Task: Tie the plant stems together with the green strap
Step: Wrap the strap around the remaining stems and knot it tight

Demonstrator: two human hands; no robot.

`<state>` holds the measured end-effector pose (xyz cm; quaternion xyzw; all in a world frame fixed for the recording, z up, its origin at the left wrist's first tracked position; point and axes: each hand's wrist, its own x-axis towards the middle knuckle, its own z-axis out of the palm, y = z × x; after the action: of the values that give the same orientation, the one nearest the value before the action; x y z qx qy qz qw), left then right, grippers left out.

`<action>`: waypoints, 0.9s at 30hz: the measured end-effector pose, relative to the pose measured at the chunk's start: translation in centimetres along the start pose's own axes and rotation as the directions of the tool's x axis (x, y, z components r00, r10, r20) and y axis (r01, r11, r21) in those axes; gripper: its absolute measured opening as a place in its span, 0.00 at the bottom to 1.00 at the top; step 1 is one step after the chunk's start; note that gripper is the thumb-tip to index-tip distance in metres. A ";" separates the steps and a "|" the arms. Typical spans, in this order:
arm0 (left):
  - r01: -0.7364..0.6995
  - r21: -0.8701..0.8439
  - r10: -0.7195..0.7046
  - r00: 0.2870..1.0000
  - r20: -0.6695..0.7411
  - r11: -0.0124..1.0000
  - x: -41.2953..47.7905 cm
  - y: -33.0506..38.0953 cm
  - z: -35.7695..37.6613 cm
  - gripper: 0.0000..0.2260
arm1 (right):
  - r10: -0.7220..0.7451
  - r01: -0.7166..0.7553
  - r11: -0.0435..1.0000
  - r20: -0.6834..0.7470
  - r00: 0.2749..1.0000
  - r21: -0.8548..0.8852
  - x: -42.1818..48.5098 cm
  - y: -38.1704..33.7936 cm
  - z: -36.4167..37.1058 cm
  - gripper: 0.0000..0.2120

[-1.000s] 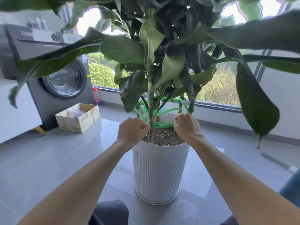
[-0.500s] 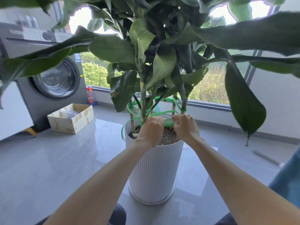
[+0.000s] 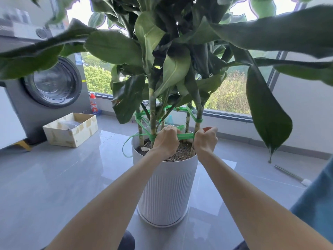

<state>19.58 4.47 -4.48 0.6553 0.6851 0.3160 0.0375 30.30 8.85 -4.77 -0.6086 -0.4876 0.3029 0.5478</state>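
Note:
A large leafy plant stands in a white ribbed pot (image 3: 166,188), its several stems (image 3: 152,120) rising from the soil. A green strap (image 3: 185,136) stretches taut between my two hands just above the soil. My left hand (image 3: 166,139) grips one part of the strap near the middle stem. My right hand (image 3: 205,141) grips the other part beside the right stem (image 3: 198,121). More green strap is wound round the stems higher up, and a loose end loops over the pot's left rim (image 3: 133,141). My fingers are hidden behind the backs of my hands.
A grey washing machine (image 3: 50,87) stands at the left with an open cardboard box (image 3: 72,129) and a spray bottle (image 3: 93,105) beside it. Big leaves (image 3: 266,112) hang over the work area. A window runs along the back; a thin rod (image 3: 290,175) lies on the floor at right.
My left hand moved from the left of the middle stem to its right, close to my right hand. The strap's loose end now hangs over the pot's left rim.

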 end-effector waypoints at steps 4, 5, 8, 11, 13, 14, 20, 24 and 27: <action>0.001 0.025 -0.002 0.999 0.032 1.000 0.4 0.1 0.1 0.18 | 0.216 -0.243 0.950 0.150 0.965 0.197 0.9 0.1 0.8 0.06; -0.001 0.033 0.000 0.999 0.041 0.999 0.6 0.2 0.1 0.18 | 0.234 -0.277 0.930 0.191 0.953 0.241 1.1 0.0 0.9 0.07; -0.006 0.038 0.004 0.998 0.070 0.999 1.0 0.5 0.2 0.18 | 0.240 -0.361 0.855 0.333 0.912 0.372 1.8 -0.1 1.0 0.14; -0.009 0.025 0.007 0.996 0.087 1.000 1.2 0.5 0.4 0.17 | 0.223 -0.389 0.845 0.419 0.880 0.366 2.2 0.2 0.7 0.26; -0.006 0.009 0.005 0.996 0.088 1.000 1.4 0.4 0.5 0.17 | 0.210 -0.361 0.886 0.443 0.872 0.291 2.6 0.6 0.6 0.29; -0.008 -0.004 0.008 0.996 0.088 1.000 1.5 0.4 0.5 0.16 | 0.207 -0.348 0.901 0.448 0.870 0.260 2.6 0.8 0.6 0.30; -0.012 -0.038 0.016 0.995 0.100 0.999 1.7 0.4 0.5 0.16 | 0.159 -0.397 0.854 0.559 0.814 0.336 3.3 1.6 1.5 0.32; -0.007 -0.048 0.013 0.994 0.108 0.999 1.8 0.2 0.4 0.16 | 0.167 -0.514 0.721 0.604 0.779 0.465 4.1 2.2 1.5 0.28; -0.013 -0.040 0.017 0.993 0.118 0.999 1.8 0.2 0.4 0.16 | 0.150 -0.547 0.660 0.624 0.767 0.514 4.5 2.5 1.5 0.21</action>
<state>19.69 6.28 -4.03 0.6771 0.6704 0.2904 0.0884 31.11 13.79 -6.80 -0.3457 -0.3434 0.7164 0.4993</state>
